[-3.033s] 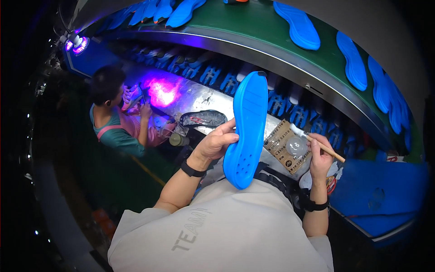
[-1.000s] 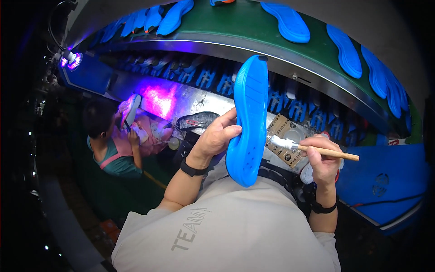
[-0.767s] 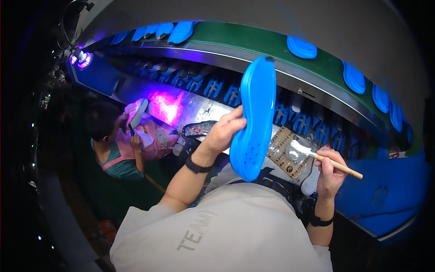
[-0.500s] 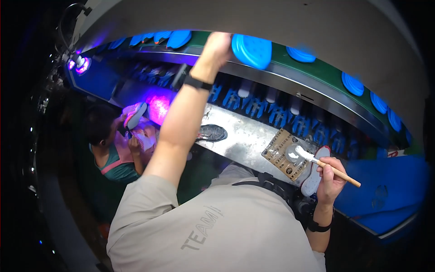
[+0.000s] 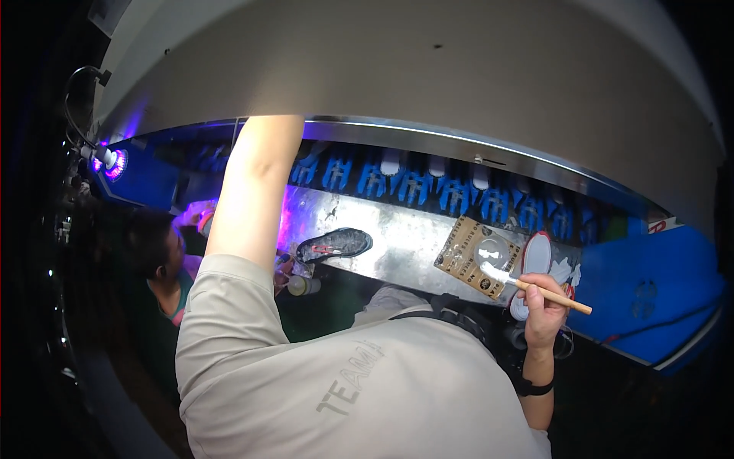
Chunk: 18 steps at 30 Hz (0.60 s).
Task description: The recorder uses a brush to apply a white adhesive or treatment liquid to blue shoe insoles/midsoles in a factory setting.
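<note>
My right hand (image 5: pixel 541 321) is closed around the wooden handle of a brush (image 5: pixel 572 301). The brush's white bristles point down to the left, at the lower edge of a round dish-like patch (image 5: pixel 492 251) with white stuff in it. That patch lies on a brown printed cardboard sheet (image 5: pixel 457 245). Just beyond my right hand is a white shoe sole (image 5: pixel 537 254) with a red edge. My left forearm (image 5: pixel 260 164) reaches up under a grey panel, which hides the hand. Nearest that arm on the bench lies a dark shoe upper (image 5: pixel 340 243).
A grey overhanging panel (image 5: pixel 428 84) spans the far side. Under it runs a row of blue clamp-like holders (image 5: pixel 413 187) behind the metal bench (image 5: pixel 401 249). A person (image 5: pixel 153 252) sits at the left near a purple lamp (image 5: pixel 115 163). A blue surface (image 5: pixel 650 291) stands right.
My left hand, earlier by a blue curved piece on the green belt, has gone out of sight under the panel. The view has shifted, hiding the belt. The brush tip sits lower on the white patch.
</note>
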Each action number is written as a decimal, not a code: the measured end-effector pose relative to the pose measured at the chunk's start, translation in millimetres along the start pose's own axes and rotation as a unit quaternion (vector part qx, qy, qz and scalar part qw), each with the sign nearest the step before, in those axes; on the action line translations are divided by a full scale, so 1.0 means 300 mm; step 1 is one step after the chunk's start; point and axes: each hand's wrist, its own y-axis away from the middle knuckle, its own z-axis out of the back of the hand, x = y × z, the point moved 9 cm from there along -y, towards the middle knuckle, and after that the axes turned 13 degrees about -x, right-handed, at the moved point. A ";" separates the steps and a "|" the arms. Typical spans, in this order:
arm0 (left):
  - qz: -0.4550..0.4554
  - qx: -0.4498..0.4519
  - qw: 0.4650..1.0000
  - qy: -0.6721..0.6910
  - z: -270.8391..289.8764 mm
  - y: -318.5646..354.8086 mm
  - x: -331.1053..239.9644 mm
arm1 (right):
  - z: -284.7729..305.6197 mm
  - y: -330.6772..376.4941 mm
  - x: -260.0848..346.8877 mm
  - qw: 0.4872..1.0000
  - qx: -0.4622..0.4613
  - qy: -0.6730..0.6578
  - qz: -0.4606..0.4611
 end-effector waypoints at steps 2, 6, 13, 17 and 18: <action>-0.052 0.001 0.996 -0.069 0.058 -0.002 0.029 | -0.007 -0.003 -0.025 1.000 0.000 -0.010 -0.009; -0.154 -0.001 0.964 -0.216 0.160 0.034 0.037 | -0.053 -0.018 -0.051 0.999 0.032 -0.009 -0.009; -0.115 0.052 0.976 -0.177 0.278 0.311 -0.246 | -0.048 -0.062 -0.172 0.998 0.042 0.011 -0.042; 0.164 -0.024 0.949 -0.268 0.409 0.337 -0.069 | -0.026 -0.088 -0.242 0.997 0.049 0.034 -0.048; 0.166 -0.026 0.949 -0.266 0.400 0.341 -0.048 | -0.023 -0.097 -0.259 0.997 0.049 0.037 -0.047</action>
